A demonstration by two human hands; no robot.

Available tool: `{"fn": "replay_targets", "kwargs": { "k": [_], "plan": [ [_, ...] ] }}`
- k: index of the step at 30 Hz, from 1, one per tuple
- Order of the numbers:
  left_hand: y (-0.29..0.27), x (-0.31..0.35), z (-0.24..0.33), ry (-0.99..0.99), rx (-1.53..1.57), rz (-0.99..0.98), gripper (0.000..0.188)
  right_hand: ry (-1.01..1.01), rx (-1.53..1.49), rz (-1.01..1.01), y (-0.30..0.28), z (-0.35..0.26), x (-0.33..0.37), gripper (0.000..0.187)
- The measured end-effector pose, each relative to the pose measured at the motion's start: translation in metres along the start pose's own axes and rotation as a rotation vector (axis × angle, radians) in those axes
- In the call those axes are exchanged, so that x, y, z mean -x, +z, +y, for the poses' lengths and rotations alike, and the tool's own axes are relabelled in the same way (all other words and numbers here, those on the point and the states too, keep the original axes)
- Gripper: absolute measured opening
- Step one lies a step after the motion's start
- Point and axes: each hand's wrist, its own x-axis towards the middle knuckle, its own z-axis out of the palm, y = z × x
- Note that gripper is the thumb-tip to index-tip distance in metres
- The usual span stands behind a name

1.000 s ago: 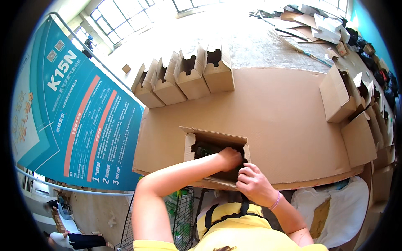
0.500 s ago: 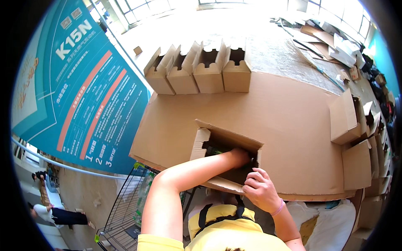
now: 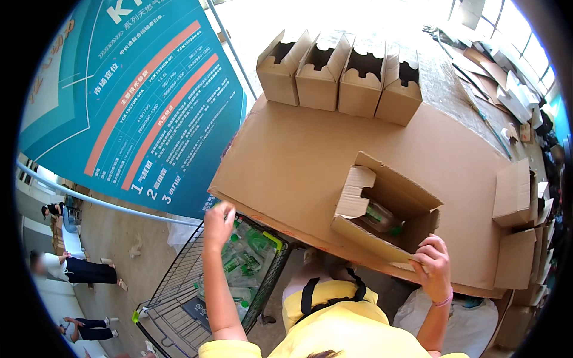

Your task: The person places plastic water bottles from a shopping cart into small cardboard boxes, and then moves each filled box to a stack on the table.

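A brown cardboard box (image 3: 388, 244) stands open-topped on the table, turned at a slant. Inside it a clear plastic bottle with a green cap (image 3: 380, 218) lies on its side. At the box's near right corner my right hand (image 3: 433, 259) is closed on the edge of the cardboard. My left hand (image 3: 219, 222) hangs over the far end of a wire shopping cart (image 3: 179, 292), past the table's left edge. Its fingers look bent but are blurred, and I cannot see anything in them. Several clear bottles with green labels and caps (image 3: 245, 253) fill part of the cart.
Several open cardboard boxes (image 3: 319, 83) stand in a row at the far side of the cardboard-covered table (image 3: 286, 161). More boxes (image 3: 513, 194) crowd the right edge. A large teal banner (image 3: 149, 119) rises on the left. Beyond the cart, people (image 3: 83, 268) are on the floor area.
My left hand has come out of the box and moved left over the cart. My right hand stays on the box edge. The view has shifted left, showing the bottle inside.
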Motion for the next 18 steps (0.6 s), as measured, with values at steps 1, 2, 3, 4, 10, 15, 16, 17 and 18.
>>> {"fn": "replay_targets", "kwargs": {
  "k": [1,2,3,4,10,15,16,17,18],
  "plan": [
    [0.025,0.012,-0.066,-0.069,-0.198,-0.070,0.019,0.024,0.009,-0.006,0.001,-0.003,-0.001,0.012],
    [0.048,0.020,-0.115,-0.174,-0.258,-0.247,0.024,0.045,0.035,-0.010,0.002,-0.006,-0.003,0.012],
    [0.083,0.032,-0.182,-0.170,-0.158,-0.244,0.029,0.065,0.044,-0.021,0.001,-0.009,-0.004,0.011],
    [0.109,0.037,-0.201,-0.271,-0.172,-0.249,0.034,0.099,0.067,-0.025,0.002,-0.010,-0.004,0.011],
    [0.217,0.063,-0.298,-0.663,-0.058,-0.036,0.073,0.174,0.179,-0.017,0.004,-0.024,0.002,0.010],
    [0.262,0.046,-0.363,-0.666,0.050,-0.163,0.064,0.195,0.237,-0.026,0.007,-0.029,0.003,0.009],
    [0.265,0.043,-0.360,-0.670,0.084,-0.129,0.060,0.209,0.254,-0.022,0.007,-0.032,0.004,0.009],
    [0.269,0.041,-0.358,-0.674,0.117,-0.094,0.056,0.223,0.270,-0.017,0.007,-0.035,0.006,0.009],
    [0.270,0.041,-0.358,-0.689,0.239,-0.024,0.051,0.228,0.282,-0.011,0.008,-0.036,0.007,0.009]
  ]
}}
